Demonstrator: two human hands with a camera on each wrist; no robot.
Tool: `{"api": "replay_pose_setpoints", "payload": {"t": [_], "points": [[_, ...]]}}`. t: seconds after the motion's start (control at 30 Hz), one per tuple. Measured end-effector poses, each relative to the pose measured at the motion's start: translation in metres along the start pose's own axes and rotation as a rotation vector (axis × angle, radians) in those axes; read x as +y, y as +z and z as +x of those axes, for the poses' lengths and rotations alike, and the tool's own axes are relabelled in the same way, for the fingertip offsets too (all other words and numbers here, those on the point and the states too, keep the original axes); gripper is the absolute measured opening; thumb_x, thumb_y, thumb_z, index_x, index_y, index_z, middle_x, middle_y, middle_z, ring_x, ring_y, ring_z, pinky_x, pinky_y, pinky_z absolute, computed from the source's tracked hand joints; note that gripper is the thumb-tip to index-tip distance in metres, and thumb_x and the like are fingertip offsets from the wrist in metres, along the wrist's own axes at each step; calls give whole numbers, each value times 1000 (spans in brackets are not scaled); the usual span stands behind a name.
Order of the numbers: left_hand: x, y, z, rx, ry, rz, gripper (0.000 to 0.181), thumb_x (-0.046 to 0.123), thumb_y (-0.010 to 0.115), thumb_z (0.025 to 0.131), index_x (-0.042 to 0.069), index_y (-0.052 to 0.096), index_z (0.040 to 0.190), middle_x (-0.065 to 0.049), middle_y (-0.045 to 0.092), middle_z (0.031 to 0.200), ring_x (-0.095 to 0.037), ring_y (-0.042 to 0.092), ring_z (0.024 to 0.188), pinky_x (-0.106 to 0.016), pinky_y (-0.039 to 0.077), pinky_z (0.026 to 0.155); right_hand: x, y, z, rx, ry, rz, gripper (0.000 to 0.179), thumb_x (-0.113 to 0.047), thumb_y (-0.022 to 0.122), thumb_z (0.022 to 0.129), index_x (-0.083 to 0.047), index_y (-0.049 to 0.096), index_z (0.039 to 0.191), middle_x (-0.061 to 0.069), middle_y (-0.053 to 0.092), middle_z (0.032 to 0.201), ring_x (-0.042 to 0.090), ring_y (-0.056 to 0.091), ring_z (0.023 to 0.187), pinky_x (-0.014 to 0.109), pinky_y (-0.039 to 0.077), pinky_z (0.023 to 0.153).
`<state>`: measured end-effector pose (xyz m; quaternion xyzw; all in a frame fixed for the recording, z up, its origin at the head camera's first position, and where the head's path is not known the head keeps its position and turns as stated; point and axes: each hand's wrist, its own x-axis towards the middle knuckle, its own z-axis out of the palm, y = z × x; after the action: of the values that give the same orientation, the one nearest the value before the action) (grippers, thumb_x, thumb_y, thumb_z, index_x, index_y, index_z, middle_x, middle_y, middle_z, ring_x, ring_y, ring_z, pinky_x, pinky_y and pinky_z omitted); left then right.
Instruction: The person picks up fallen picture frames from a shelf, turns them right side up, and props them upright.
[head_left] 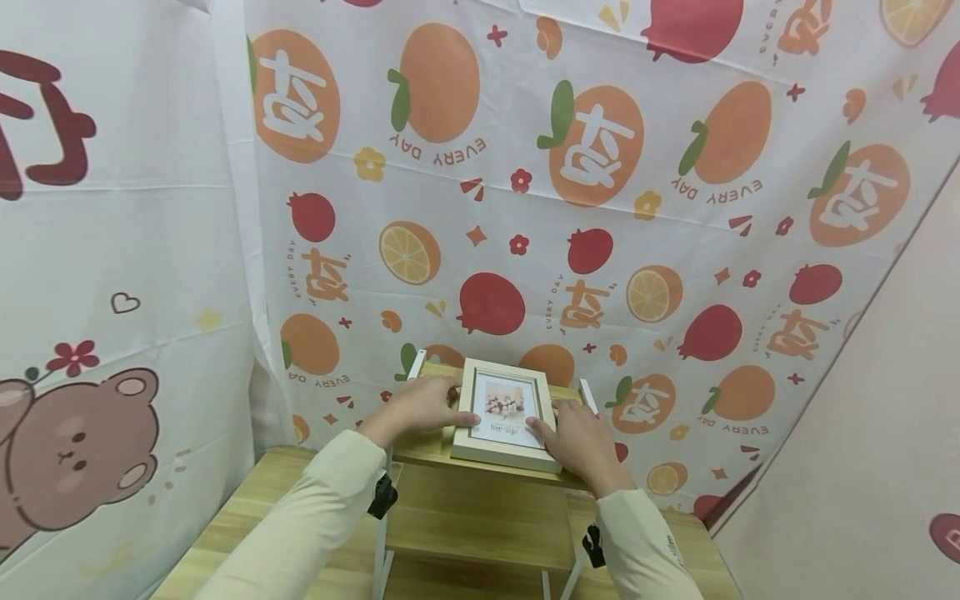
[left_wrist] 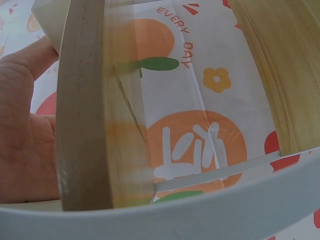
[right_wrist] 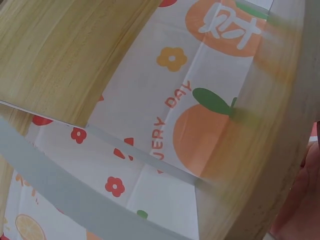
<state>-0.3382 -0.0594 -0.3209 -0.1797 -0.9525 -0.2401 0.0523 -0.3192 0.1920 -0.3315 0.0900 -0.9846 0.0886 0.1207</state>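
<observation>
A cream picture frame (head_left: 504, 454) with a flower picture in it lies face up at the top board of a small wooden shelf rack. My left hand (head_left: 422, 406) grips its left side, thumb on the front face. On the opposite side my right hand (head_left: 588, 440) grips it the same way, thumb over the front edge. In the left wrist view the left hand (left_wrist: 25, 125) shows behind the board's edge, its fingertips hidden. Only a sliver of the right hand (right_wrist: 300, 205) appears in the right wrist view.
The rack has a lower wooden board (head_left: 480, 512) and white metal side rails (head_left: 588, 396). It stands on a wood-grain surface (head_left: 247, 508). Behind it hangs a fruit-print cloth (head_left: 465, 208), with a bear-print cloth (head_left: 165, 275) at the left.
</observation>
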Motion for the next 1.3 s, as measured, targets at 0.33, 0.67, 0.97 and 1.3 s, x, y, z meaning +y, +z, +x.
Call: {"api": "replay_pose_setpoints", "payload": {"t": [0.33,0.67,0.97,1.3], "points": [[-1,-1,0,-7,-6,-14,70,55,72,78,8,60,128,-8,69,113,-25,64,104,-44,51,87,2,2,0,23,2,7,58,-53,55,92,-2,64,118,15,62,124,35,56,118,62,33,105],[-2,-5,1,-47,22,-43,42,52,73,77,13,62,89,1,59,81,-14,50,72,-29,38,62,12,-11,2,-121,-104,132,33,-44,60,92,-16,57,76,1,52,81,16,45,73,33,35,66],[-2,-3,0,-72,28,-128,42,46,74,79,14,48,74,2,40,67,-12,34,62,-28,26,58,18,-11,1,-89,-143,141,34,-43,61,91,-19,54,68,-2,46,71,14,39,65,30,27,62],[-1,-6,-4,-106,3,-186,43,42,73,82,11,66,112,-7,67,113,-24,61,106,-45,49,90,20,-9,-2,-28,-134,156,27,-41,64,89,-21,60,70,-3,59,80,10,50,72,31,38,67]]}}
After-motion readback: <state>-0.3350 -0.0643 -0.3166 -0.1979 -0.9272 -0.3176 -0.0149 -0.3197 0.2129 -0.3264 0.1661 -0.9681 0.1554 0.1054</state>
